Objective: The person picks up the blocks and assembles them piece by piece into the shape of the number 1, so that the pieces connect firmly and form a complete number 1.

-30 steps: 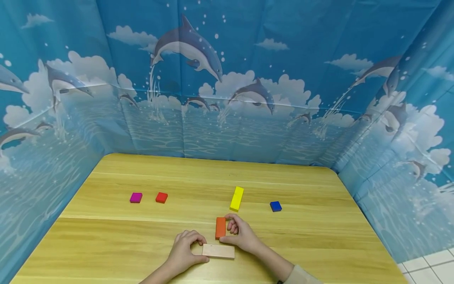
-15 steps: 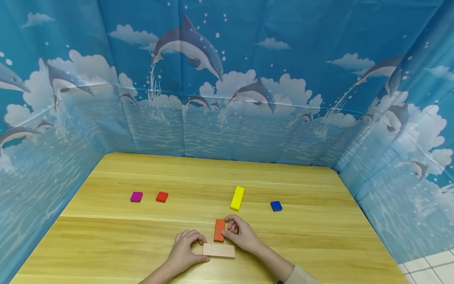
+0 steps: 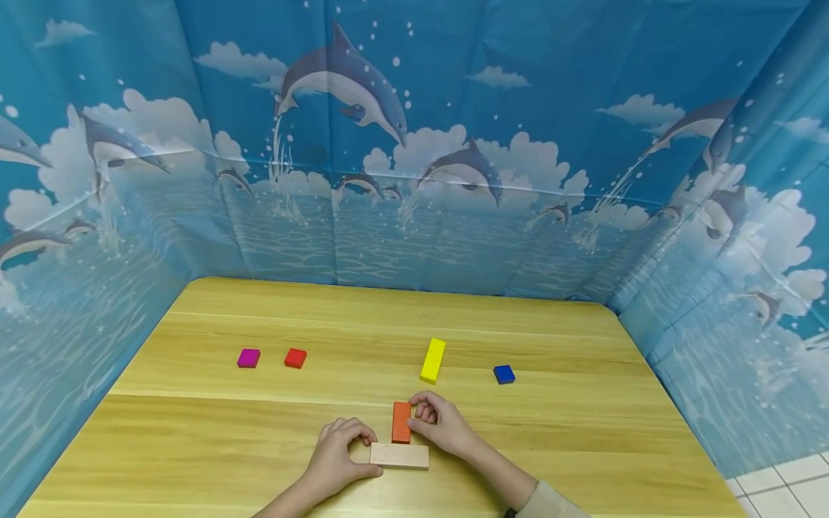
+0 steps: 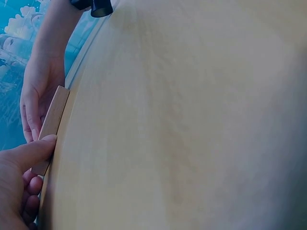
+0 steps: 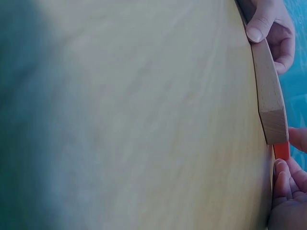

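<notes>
Left hand [image 3: 334,459] clamped plain block [image 3: 403,456], thumb opposite fingers. Right hand [image 3: 445,427]: thumb, bent forefinger apart, touching orange block [image 3: 400,423]; couldn't tell if clamped.

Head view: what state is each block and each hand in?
Wooden block: lying, held at one end
Orange block: lying, held
Yellow block: lying, untouched
Blue block: lying, untouched
Red block: lying, untouched
Purple block: lying, untouched
Left hand: gripping the wooden block
Right hand: holding the orange block

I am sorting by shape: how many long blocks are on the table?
3: the plain block at the left hand, the orange block beyond it at the right hand, the yellow block farther back.
</notes>
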